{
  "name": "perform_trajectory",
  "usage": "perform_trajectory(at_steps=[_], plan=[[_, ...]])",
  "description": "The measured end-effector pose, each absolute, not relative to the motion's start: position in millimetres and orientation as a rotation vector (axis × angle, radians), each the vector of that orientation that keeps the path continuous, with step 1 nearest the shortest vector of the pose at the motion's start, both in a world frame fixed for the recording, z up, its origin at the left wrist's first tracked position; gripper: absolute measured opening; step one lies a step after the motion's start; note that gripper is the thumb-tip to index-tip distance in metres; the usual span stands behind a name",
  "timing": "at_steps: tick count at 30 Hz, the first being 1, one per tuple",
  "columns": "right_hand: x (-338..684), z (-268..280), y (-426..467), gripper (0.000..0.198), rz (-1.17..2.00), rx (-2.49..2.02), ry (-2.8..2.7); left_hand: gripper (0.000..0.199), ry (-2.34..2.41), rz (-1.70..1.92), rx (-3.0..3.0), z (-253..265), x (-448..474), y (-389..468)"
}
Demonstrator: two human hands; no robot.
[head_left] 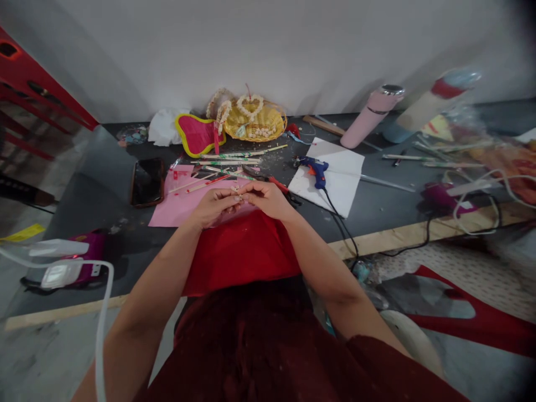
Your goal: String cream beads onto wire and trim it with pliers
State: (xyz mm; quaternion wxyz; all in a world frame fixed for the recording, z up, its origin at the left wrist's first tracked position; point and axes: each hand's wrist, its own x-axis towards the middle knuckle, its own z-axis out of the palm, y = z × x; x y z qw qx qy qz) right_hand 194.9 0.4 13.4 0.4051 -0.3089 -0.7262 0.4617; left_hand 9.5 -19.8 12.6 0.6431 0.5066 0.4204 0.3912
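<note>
My left hand (214, 205) and my right hand (270, 199) meet above the table with fingertips pinched together. Between them is a small cream-coloured piece (237, 191), too small to tell its kind. Beneath the hands lies a pink sheet (167, 211), and a red cloth (247, 254) spreads toward my body. Pliers with red handles (278, 185) lie just beyond my right hand. Thin paper-wrapped sticks (234, 162) are scattered behind the fingers. A blue glue gun (318, 172) rests on a white sheet (349, 192) to the right.
At the back stands a gold basket (276, 124) with a cream heart-shaped ring (250, 106). A pink and yellow pouch (199, 137) and a phone (148, 181) lie left. Right are a pink flask (368, 116) and another bottle (427, 109). Cords hang over the front edge.
</note>
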Motion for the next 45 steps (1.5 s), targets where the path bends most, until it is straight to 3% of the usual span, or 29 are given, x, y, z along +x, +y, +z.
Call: perform_trajectory(at_steps=[9, 17, 25, 37, 45], plan=[[197.3, 13.6, 0.1, 0.020, 1.230, -0.792, -1.823, 0.012, 0.893, 0.893, 1.087, 16.3, 9.6, -19.9], [197.8, 12.6, 1.5, 0.017, 1.175, -0.784, -1.835, 0.022, 0.926, 0.836, 1.327, 11.6, 5.8, -19.6], [198.7, 13.9, 0.1, 0.026, 1.292, -0.813, -1.792, 0.024, 0.947, 0.860, 1.318, 11.1, 6.0, -20.4], [196.5, 15.4, -1.3, 0.022, 1.093, -0.837, -1.856, 0.027, 0.925, 0.877, 1.409, 14.6, 5.0, -18.0], [194.6, 16.8, -2.3, 0.019, 0.983, -0.889, -1.959, 0.022, 1.163, 0.783, 1.586, 20.0, 10.8, -22.4]])
